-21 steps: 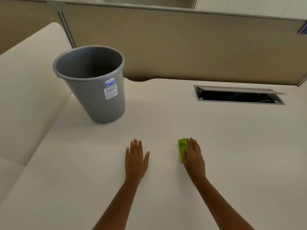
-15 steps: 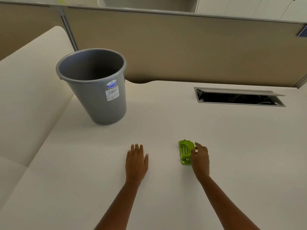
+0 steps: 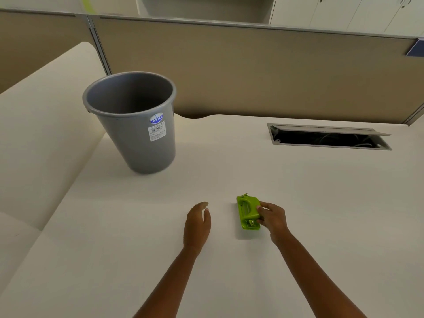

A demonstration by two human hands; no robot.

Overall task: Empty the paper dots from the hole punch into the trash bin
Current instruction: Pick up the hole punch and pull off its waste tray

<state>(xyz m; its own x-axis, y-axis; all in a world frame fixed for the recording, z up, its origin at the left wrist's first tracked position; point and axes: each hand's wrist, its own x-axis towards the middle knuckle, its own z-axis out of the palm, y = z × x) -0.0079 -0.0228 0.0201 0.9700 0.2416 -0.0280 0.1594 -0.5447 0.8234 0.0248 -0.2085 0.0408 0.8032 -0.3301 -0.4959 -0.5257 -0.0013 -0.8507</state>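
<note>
The green hole punch point(image 3: 248, 214) lay toward the near middle of the cream tabletop point(image 3: 298, 184), well in from every edge, its long side running roughly away from the person. Metal parts showed on the side facing up, one in a slot near its middle and another at its near end; whether that side was the base or the top could not be told.

The right hand point(image 3: 273, 218) was at the punch's right side. Its fingers point(image 3: 261, 208) curled onto the green body, with the thumb low at the near right corner, so the hand had a loose grip on the punch. Whether the punch was lifted off the tabletop or resting on it could not be told.

The left hand point(image 3: 198, 220) was just to the left of the punch, apart from it, with a strip of bare tabletop between them. It stood on edge, fingers together and gently curled, thumb side up, and it gripped nothing.

The grey trash bin point(image 3: 135, 120) stood upright toward the far left of the tabletop, well apart from both hands, close to where the surface met a second cream surface on the left. A white label and a round blue sticker were on its wall. Its inside was dark and nothing could be made out in it.

Near the far right edge, a rectangular cable opening point(image 3: 328, 140) was set into the tabletop with its lid raised. A tan partition point(image 3: 252, 72) ran behind the far edge.
</note>
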